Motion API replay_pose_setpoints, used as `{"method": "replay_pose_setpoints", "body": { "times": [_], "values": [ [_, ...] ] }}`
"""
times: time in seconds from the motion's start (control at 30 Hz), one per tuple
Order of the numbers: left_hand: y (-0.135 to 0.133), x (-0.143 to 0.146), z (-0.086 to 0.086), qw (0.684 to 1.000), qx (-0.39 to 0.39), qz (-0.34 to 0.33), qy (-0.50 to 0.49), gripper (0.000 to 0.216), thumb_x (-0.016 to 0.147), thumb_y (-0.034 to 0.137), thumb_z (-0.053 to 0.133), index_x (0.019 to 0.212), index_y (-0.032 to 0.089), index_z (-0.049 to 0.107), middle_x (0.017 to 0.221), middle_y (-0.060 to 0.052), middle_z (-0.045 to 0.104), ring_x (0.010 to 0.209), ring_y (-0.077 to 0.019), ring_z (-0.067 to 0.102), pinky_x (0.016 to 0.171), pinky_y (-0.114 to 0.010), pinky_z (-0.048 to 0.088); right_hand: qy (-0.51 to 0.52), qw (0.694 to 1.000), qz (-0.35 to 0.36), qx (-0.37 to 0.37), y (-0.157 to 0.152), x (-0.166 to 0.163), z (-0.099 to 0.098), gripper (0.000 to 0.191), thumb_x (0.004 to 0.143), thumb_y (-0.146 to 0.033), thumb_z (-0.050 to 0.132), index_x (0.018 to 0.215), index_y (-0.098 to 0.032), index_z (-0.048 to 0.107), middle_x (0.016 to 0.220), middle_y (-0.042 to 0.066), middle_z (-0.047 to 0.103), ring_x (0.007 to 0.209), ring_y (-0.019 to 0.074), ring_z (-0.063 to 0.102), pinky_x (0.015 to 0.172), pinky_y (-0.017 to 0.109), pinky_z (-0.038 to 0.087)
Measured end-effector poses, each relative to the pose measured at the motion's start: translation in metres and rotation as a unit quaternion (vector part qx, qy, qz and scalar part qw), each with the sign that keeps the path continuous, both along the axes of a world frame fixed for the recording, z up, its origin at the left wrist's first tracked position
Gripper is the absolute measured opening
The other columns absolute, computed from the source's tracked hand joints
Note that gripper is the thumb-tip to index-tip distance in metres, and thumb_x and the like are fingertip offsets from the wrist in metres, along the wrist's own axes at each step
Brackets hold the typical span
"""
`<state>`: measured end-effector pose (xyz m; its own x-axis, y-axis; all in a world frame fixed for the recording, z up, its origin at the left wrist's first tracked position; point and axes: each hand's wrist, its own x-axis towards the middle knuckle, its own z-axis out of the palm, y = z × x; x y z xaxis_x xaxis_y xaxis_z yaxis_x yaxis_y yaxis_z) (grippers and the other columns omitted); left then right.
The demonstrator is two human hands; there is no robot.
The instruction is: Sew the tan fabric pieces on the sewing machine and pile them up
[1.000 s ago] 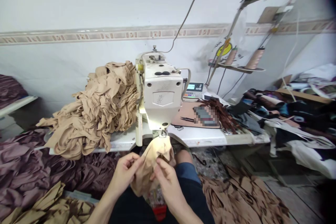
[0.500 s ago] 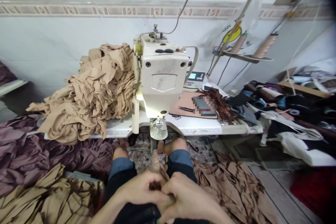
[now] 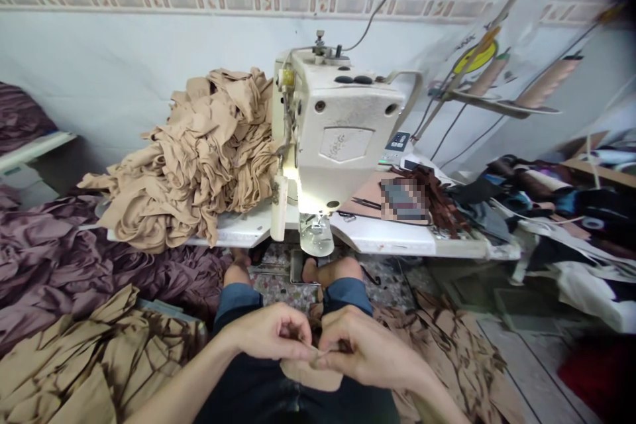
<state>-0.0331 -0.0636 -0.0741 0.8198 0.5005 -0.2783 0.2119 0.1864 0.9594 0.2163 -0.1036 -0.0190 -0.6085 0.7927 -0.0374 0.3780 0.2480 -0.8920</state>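
Above my lap, a small tan fabric piece (image 3: 314, 376) is stretched between my two hands. My left hand (image 3: 273, 333) pinches its upper edge between thumb and fingers. Close beside it, my right hand (image 3: 355, 348) pinches the same edge, fingertips almost touching the left ones. The lower part of the cloth hangs down in a curve over my dark shorts. Beyond my knees stands a white sewing machine (image 3: 342, 139), its presser foot (image 3: 316, 222) over the narrow arm end, apart from both hands.
A heap of tan cloth pieces (image 3: 199, 159) lies left of the machine. Purple cloth (image 3: 99, 258) and brown-tan cloth (image 3: 84, 358) are piled lower left; more brown cloth (image 3: 447, 351) lies on the floor at right. Black thread snips (image 3: 366, 203) rest on the white table (image 3: 392, 236).
The view has swung left, so the machine sits further right. My hands have come up slightly, and the tan piece now shows spread below the fingertips.
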Motion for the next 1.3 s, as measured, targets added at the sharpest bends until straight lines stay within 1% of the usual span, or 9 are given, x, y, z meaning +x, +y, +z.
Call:
{"method": "replay_pose_setpoints", "body": {
  "times": [0.23,0.33,0.47,0.57,0.67,0.87,1.07,1.17,1.3],
  "values": [
    [0.007,-0.005,-0.001,0.985,0.007,0.167,-0.040,0.044,0.090,0.057,0.083,0.093,0.014,0.073,0.061,0.007,0.047,0.050,-0.0064,0.039,0.047,-0.018,0.029,-0.007,0.991,-0.129,0.025,0.017,0.016,-0.002,0.035,0.095,-0.045,0.080,0.071,-0.021,0.083,0.064,0.001,0.067,0.062,0.0173,0.057,0.059,0.028,0.036],
    [0.007,-0.009,-0.002,0.970,-0.004,0.230,-0.086,0.045,0.091,0.055,0.083,0.111,0.016,0.074,0.067,0.008,0.046,0.045,-0.0041,0.034,0.042,-0.017,0.027,0.034,0.980,-0.194,-0.001,0.021,0.019,-0.006,0.036,0.092,-0.051,0.081,0.074,-0.020,0.086,0.068,0.003,0.072,0.065,0.0191,0.059,0.059,0.028,0.039],
    [0.012,-0.009,0.008,0.966,0.041,0.231,-0.104,0.050,0.094,0.055,0.079,0.127,0.018,0.080,0.074,0.003,0.053,0.046,-0.0060,0.041,0.042,-0.019,0.030,0.078,0.967,-0.241,-0.040,0.022,0.013,-0.013,0.043,0.091,-0.056,0.078,0.075,-0.017,0.085,0.068,0.004,0.072,0.062,0.0180,0.056,0.056,0.028,0.037],
    [0.019,-0.008,0.025,0.950,0.212,0.226,-0.043,0.032,0.101,0.045,0.073,0.109,0.019,0.090,0.071,-0.003,0.061,0.060,-0.0137,0.056,0.053,-0.023,0.040,0.062,0.964,-0.259,0.016,0.019,0.007,-0.010,0.042,0.093,-0.054,0.076,0.075,-0.017,0.085,0.068,0.005,0.072,0.063,0.0193,0.058,0.058,0.030,0.039],
    [0.025,-0.007,0.041,0.913,0.345,0.220,-0.006,0.027,0.104,0.036,0.068,0.110,0.023,0.091,0.073,-0.006,0.070,0.071,-0.0200,0.065,0.067,-0.028,0.048,0.026,0.955,-0.269,0.122,0.015,0.003,0.002,0.036,0.098,-0.047,0.073,0.078,-0.020,0.086,0.068,0.005,0.074,0.062,0.0206,0.062,0.059,0.031,0.042],
    [0.035,0.001,0.049,0.913,0.299,0.276,-0.017,0.025,0.102,0.036,0.069,0.094,0.021,0.087,0.093,-0.009,0.082,0.087,-0.0244,0.072,0.079,-0.030,0.054,0.040,0.926,-0.304,0.219,0.022,0.000,0.019,0.031,0.100,-0.041,0.070,0.081,-0.022,0.087,0.069,0.005,0.073,0.061,0.0206,0.062,0.061,0.032,0.045],
    [0.052,0.014,0.054,0.911,0.261,0.318,-0.017,0.032,0.099,0.043,0.068,0.085,0.017,0.081,0.081,-0.006,0.077,0.077,-0.0216,0.067,0.072,-0.028,0.049,0.112,0.918,-0.365,0.111,0.050,0.007,0.015,0.041,0.089,-0.052,0.078,0.068,-0.017,0.080,0.060,0.002,0.061,0.057,0.0167,0.049,0.056,0.030,0.037],
    [0.060,0.020,0.062,0.903,0.265,0.336,0.019,0.036,0.097,0.046,0.070,0.075,0.017,0.073,0.066,-0.001,0.064,0.064,-0.0170,0.057,0.062,-0.026,0.041,0.157,0.917,-0.365,0.014,0.064,0.012,0.007,0.046,0.082,-0.060,0.083,0.069,-0.016,0.079,0.058,0.000,0.057,0.056,0.0153,0.046,0.053,0.028,0.033],
    [0.069,0.028,0.069,0.890,0.247,0.383,0.020,0.034,0.091,0.046,0.076,0.074,0.019,0.063,0.058,0.006,0.047,0.054,-0.0128,0.045,0.054,-0.024,0.033,0.204,0.908,-0.367,-0.008,0.076,0.016,-0.003,0.049,0.080,-0.063,0.086,0.071,-0.015,0.080,0.060,0.001,0.060,0.058,0.0157,0.047,0.054,0.028,0.033]
  ]
}}
